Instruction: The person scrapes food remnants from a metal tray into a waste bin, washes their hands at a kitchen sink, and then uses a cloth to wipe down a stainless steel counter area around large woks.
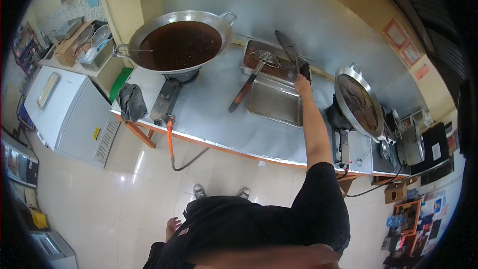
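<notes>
My right hand (302,83) grips the handle of a dark, long-handled utensil (286,44), apparently a skimmer seen nearly edge-on. Its head is tilted up at the back right of a rectangular metal pan (251,65) that holds brownish contents. A wire skimmer (266,58) rests across that pan, its dark handle slanting down to the left onto the metal-topped table (213,108). In front sits a shallow metal tray (274,99), partly covered by my right forearm. Low at my side hangs my left hand (173,226), holding nothing, fingers loosely apart.
On the left, a large wok (179,45) of dark liquid stands over a gas burner (166,101) with an orange hose (170,134). A grey cloth (130,102) drapes the table corner. Another wok (358,101) stands right. A white chest freezer (74,112) is far left.
</notes>
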Action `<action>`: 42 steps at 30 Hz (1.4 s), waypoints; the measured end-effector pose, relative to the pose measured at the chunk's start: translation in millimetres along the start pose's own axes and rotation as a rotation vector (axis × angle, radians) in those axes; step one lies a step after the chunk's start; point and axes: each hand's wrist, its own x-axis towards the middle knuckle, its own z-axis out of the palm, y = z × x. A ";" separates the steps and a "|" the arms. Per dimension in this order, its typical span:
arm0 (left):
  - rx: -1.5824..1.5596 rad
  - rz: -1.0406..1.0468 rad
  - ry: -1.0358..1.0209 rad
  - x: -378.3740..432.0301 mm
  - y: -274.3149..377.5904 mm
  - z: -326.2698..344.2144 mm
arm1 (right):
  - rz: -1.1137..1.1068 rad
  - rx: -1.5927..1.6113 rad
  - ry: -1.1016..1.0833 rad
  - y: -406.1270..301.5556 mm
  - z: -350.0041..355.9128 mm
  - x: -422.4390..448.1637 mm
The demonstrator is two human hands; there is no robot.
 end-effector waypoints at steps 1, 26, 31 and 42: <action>0.032 0.044 -0.023 2.8 13.6 15.4 | -0.054 -0.025 -0.021 13.0 -6.8 3.5; 0.340 0.098 -0.130 32.3 72.9 250.2 | 0.277 -0.866 -0.330 426.8 -460.1 -79.0; 0.228 0.206 -0.167 -7.0 75.1 288.2 | 0.337 -0.776 -0.445 448.5 -406.6 -76.2; 0.348 0.179 -0.075 -7.2 74.0 272.4 | 0.606 0.260 -0.508 377.9 -388.9 -89.8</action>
